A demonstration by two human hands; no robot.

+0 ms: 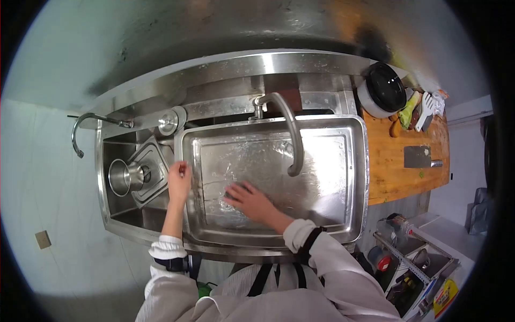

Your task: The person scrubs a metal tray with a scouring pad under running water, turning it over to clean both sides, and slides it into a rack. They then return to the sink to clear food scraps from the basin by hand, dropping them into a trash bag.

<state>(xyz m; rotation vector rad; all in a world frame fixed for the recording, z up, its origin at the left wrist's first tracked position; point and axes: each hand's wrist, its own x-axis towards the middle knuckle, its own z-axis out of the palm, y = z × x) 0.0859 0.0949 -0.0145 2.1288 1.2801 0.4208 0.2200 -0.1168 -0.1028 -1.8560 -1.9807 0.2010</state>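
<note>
A large, shallow steel tray [327, 182] with a wet, shiny floor lies across the sink. At its left rim is my left hand [179, 185], fingers curled closed against the edge. My right hand [252, 203] presses down on the tray floor left of the middle. Under its fingers shows a small dark scrubbing pad [229, 194], mostly covered by the hand. Water streaks and droplets mark the metal around it. Above the tray's right half arches a grey faucet spout [295, 134].
In the left basin, a steel pot [119, 177] rests near a tilted steel lid [153, 163]. A second faucet [80, 129] stands far left. On the wooden board [386, 180] at right are a cleaver [417, 157], a black-lidded pot [383, 91] and a white slotted turner [425, 110].
</note>
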